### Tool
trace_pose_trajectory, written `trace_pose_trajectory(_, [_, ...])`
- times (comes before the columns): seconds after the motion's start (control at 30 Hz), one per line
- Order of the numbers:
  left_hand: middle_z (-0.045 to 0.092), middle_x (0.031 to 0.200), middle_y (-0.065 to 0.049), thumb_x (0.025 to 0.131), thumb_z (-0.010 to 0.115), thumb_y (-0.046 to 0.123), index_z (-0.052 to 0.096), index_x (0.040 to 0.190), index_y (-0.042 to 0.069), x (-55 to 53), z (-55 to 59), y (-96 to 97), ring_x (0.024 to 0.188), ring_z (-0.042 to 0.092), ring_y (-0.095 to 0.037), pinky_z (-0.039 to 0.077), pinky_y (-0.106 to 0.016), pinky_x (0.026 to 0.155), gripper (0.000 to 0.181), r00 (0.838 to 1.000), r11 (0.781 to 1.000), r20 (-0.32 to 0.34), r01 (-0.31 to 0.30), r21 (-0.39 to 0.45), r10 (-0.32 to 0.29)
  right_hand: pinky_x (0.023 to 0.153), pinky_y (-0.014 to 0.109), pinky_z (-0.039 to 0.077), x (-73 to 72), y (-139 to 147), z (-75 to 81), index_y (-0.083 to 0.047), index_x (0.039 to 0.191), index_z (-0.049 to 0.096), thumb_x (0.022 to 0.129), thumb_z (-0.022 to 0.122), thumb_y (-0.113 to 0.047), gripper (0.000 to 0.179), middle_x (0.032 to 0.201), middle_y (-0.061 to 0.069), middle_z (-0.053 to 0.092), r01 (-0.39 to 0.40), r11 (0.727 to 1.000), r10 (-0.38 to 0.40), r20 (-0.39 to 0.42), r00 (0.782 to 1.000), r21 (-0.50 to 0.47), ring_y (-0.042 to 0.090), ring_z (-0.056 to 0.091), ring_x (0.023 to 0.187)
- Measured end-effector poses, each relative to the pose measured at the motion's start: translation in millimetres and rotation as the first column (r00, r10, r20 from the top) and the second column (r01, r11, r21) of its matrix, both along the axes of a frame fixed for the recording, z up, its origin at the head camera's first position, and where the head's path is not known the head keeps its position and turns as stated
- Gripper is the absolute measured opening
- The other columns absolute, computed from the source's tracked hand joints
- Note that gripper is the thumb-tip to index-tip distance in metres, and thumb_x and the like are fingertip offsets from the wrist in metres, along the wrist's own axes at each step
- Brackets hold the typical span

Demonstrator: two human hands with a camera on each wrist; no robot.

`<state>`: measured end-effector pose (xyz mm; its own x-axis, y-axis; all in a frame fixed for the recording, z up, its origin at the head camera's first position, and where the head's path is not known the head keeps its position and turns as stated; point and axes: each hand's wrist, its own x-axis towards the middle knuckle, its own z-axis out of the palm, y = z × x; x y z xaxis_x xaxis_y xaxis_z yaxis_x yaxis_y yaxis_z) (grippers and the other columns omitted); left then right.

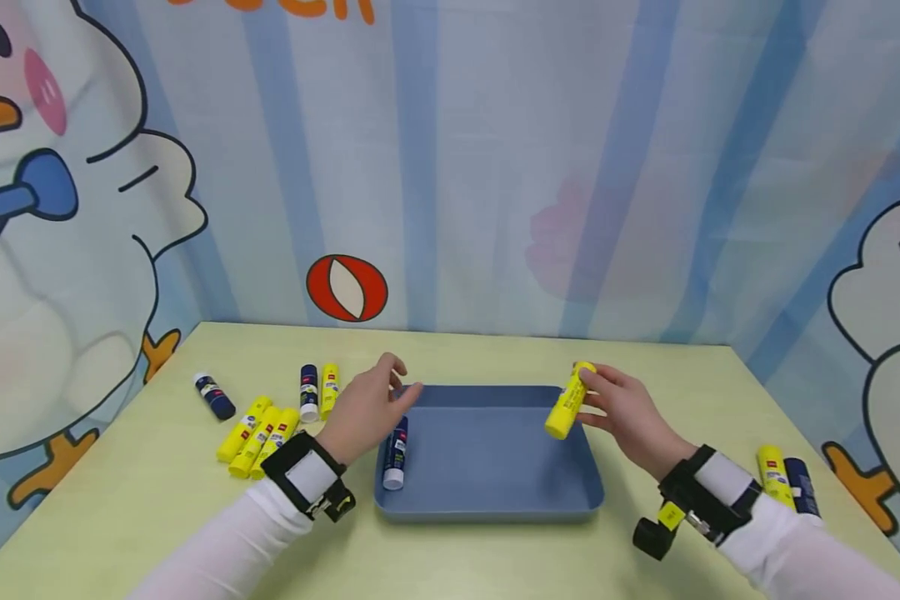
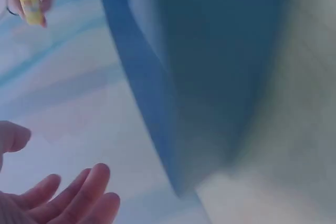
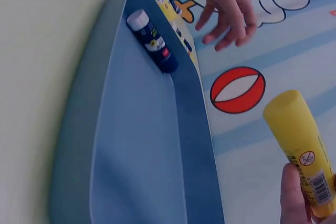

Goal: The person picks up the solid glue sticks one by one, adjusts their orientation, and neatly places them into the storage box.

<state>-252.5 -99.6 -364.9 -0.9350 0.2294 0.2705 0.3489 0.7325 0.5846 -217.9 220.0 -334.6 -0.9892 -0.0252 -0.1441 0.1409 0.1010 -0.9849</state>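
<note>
My right hand [image 1: 633, 412] pinches a yellow glue stick [image 1: 570, 402] over the right end of the blue-grey tray [image 1: 487, 510]. The right wrist view shows the glue stick [image 3: 300, 148] tilted, with its barcode side towards the camera. My left hand [image 1: 367, 406] hovers at the tray's left rim with its fingers loosely bent and nothing in them. Inside the tray, along the left wall, lies a dark blue glue stick [image 1: 395, 454] with a white cap. Loose, parted fingers [image 2: 86, 195] of the left hand show in the left wrist view.
Left of the tray lie three yellow glue sticks [image 1: 257, 442] side by side, a dark blue one [image 1: 214, 396] and a blue and yellow pair [image 1: 319, 392]. Another yellow one [image 1: 775, 475] and dark blue one [image 1: 801, 486] lie at the right. A printed curtain [image 1: 480, 167] hangs behind the table.
</note>
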Motion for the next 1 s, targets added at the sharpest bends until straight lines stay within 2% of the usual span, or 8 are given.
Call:
trace_pose_trajectory(0.1, [0.065, 0.097, -0.005, 0.096, 0.062, 0.028, 0.052, 0.115, 0.007, 6.2, 5.3, 11.8, 0.077, 0.06, -0.016, 0.051, -0.028, 0.064, 0.03, 0.996, 0.992, -0.034, 0.08, 0.101, -0.077, 0.085, 0.025, 0.052, 3.6, -16, 1.2, 0.005, 0.148, 0.025, 0.106, 0.039, -0.027, 0.055, 0.139, 0.022, 0.035, 0.019, 0.997, -0.02, -0.008, 1.0, -0.078, 0.027, 0.047, 0.114])
trace_pose_trajectory(0.2, [0.064, 0.101, -0.004, 0.097, 0.06, 0.03, 0.05, 0.12, 0.009, 13.1, 9.1, 24.3, 0.08, 0.061, -0.015, 0.052, -0.03, 0.067, 0.033, 0.98, 0.958, -0.002, 0.197, 0.206, -0.201, 0.087, 0.026, 0.052, 8.0, -27, 2.4, 0.007, 0.146, 0.026, 0.106, 0.04, -0.023, 0.052, 0.136, 0.021, 0.037, 0.043, 0.989, -0.045, -0.011, 0.999, -0.141, 0.023, 0.051, 0.11])
trace_pose_trajectory(0.33, [0.064, 0.108, -0.003, 0.098, 0.058, 0.034, 0.047, 0.126, 0.011, 21.9, 10.4, 38.7, 0.083, 0.062, -0.017, 0.052, -0.032, 0.068, 0.038, 0.934, 0.904, 0.094, 0.303, 0.302, -0.345, 0.089, 0.028, 0.05, 15.3, -38, 1.9, 0.009, 0.143, 0.025, 0.105, 0.042, -0.02, 0.05, 0.131, 0.02, 0.041, 0.039, 0.979, -0.045, -0.022, 0.999, -0.2, 0.014, 0.057, 0.102])
trace_pose_trajectory(0.5, [0.065, 0.107, -0.007, 0.098, 0.06, 0.029, 0.046, 0.126, 0.009, 29.9, 10.9, 49.1, 0.082, 0.066, -0.017, 0.051, -0.034, 0.071, 0.037, 0.875, 0.841, 0.172, 0.354, 0.41, -0.452, 0.091, 0.029, 0.05, 24.5, -49, 0.0, 0.008, 0.138, 0.029, 0.105, 0.044, -0.021, 0.047, 0.13, 0.018, 0.043, 0.015, 0.977, -0.024, -0.041, 0.999, -0.211, 0.009, 0.06, 0.101])
trace_pose_trajectory(0.57, [0.066, 0.104, -0.008, 0.098, 0.06, 0.025, 0.047, 0.124, 0.008, 31.6, 11.2, 51.0, 0.081, 0.066, -0.016, 0.05, -0.035, 0.072, 0.034, 0.867, 0.824, 0.169, 0.36, 0.437, -0.469, 0.092, 0.029, 0.049, 27.0, -53, -0.4, 0.007, 0.137, 0.031, 0.105, 0.045, -0.022, 0.046, 0.131, 0.019, 0.042, 0.012, 0.979, -0.022, -0.043, 0.999, -0.205, 0.011, 0.06, 0.104])
trace_pose_trajectory(0.63, [0.066, 0.101, -0.008, 0.098, 0.06, 0.02, 0.048, 0.122, 0.008, 32.9, 11.1, 51.6, 0.079, 0.066, -0.015, 0.05, -0.034, 0.071, 0.03, 0.868, 0.816, 0.154, 0.365, 0.448, -0.473, 0.092, 0.029, 0.049, 28.5, -56, -0.6, 0.007, 0.137, 0.03, 0.104, 0.046, -0.022, 0.046, 0.133, 0.02, 0.041, 0.009, 0.979, -0.018, -0.045, 0.999, -0.204, 0.013, 0.059, 0.108])
trace_pose_trajectory(0.83, [0.066, 0.102, -0.005, 0.098, 0.059, 0.016, 0.051, 0.116, 0.006, 34.6, 11.7, 50.1, 0.079, 0.066, -0.014, 0.053, -0.032, 0.072, 0.022, 0.876, 0.813, 0.124, 0.368, 0.451, -0.466, 0.092, 0.029, 0.049, 28.1, -59, -2.5, 0.008, 0.138, 0.031, 0.104, 0.046, -0.02, 0.046, 0.135, 0.021, 0.041, 0.01, 0.98, -0.02, -0.046, 0.999, -0.201, 0.018, 0.057, 0.112])
trace_pose_trajectory(1.0, [0.064, 0.106, -0.009, 0.099, 0.058, 0.015, 0.052, 0.115, 0.004, 32.5, 8.6, 47.2, 0.083, 0.067, -0.024, 0.056, -0.033, 0.07, 0.021, 0.859, 0.792, 0.149, 0.367, 0.488, -0.489, 0.09, 0.029, 0.05, 28.7, -57, -4.8, 0.008, 0.132, 0.037, 0.103, 0.048, -0.016, 0.04, 0.125, 0.019, 0.047, -0.023, 0.987, 0.013, -0.06, 0.998, -0.161, 0.017, 0.06, 0.105])
